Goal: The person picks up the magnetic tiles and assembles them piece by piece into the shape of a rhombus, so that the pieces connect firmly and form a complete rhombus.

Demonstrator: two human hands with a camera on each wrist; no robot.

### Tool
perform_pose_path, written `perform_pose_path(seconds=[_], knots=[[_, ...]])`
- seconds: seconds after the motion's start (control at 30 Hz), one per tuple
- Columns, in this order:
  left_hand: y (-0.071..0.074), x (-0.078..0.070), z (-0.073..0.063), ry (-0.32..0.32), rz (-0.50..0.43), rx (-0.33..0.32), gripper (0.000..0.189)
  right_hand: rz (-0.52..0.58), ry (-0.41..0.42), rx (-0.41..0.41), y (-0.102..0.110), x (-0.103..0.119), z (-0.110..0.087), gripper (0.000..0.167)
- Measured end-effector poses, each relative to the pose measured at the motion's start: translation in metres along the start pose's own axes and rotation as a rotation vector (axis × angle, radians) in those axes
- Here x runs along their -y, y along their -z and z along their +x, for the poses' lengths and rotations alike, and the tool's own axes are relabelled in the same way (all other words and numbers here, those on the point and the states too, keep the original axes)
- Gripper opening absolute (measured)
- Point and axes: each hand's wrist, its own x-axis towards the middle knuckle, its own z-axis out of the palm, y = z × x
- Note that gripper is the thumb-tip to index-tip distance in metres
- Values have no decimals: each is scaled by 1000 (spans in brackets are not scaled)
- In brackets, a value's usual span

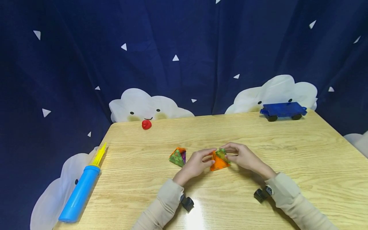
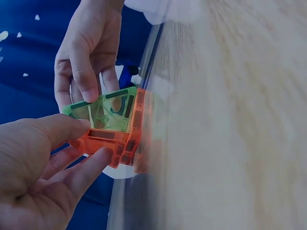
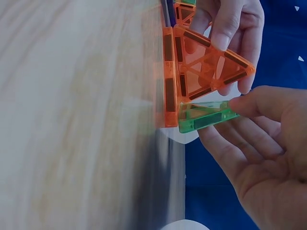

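An orange translucent triangular magnetic tile (image 1: 219, 163) lies at the table's middle, another orange tile (image 3: 211, 67) and a green triangular tile (image 3: 206, 116) standing up from its edges. My left hand (image 1: 196, 163) pinches the upright orange tile between thumb and fingers. The right hand (image 1: 241, 156) grips the green tile (image 2: 110, 110) from the other side, thumb on one face and fingers on the opposite one. Just left of my left hand stands a small pyramid of tiles (image 1: 176, 157), with green, orange and purple sides showing.
A red toy duck (image 1: 146, 124) sits near the back edge. At the back right is a blue toy wagon (image 1: 284, 110) with black wheels. A blue hand pump (image 1: 80, 195) with a yellow nozzle lies along the left edge. Behind the table hangs a dark blue curtain (image 1: 184, 32).
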Motion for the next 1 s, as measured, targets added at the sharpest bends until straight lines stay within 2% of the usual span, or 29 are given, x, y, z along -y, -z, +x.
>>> perform_pose_path(seconds=[0.43,0.67,1.0], knots=[[-2,-4,1,-46,129,9,46,-32,5,-6,-4,0,0,25],[-4,-6,0,-42,136,20,47,-62,-10,-1,-3,2,-1,24],[-2,-4,0,-47,120,37,48,-31,-19,9,-3,4,-1,23]])
